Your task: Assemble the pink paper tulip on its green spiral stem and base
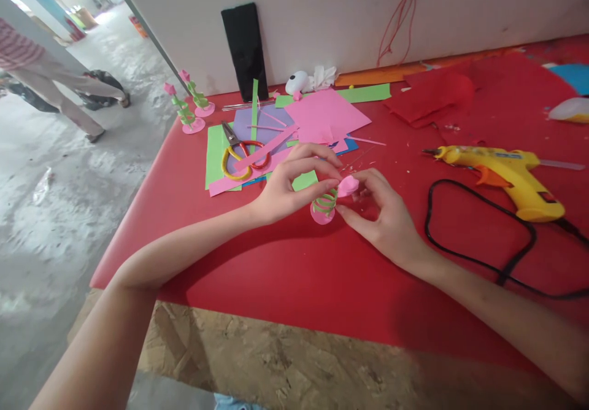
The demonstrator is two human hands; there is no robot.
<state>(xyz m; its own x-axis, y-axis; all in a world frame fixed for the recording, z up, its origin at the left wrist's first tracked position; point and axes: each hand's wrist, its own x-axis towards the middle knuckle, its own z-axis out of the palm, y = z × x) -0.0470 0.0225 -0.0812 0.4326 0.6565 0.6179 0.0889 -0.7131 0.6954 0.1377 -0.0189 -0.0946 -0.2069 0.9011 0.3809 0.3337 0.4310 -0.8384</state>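
Between my two hands is a small paper flower with a pink bud (348, 185), a curled green paper stem (326, 202) and a round pink base (322, 216). My left hand (299, 181) pinches it from the left, thumb and forefinger together where the stem meets the bud. From the right, my right hand (389, 216) closes round it, the thumb by the stem and the bent fingers behind the bud. The flower leans, its bud tilted to the right. Some of my right fingertips are hidden behind the bud.
Scissors (239, 152) lie on coloured paper sheets (324, 115) beyond my left hand. Two similar flowers (188, 115) stand at the table's left edge. To the right rest a yellow glue gun (501, 170) and its black cord (478, 259). A black phone (245, 51) leans on the wall.
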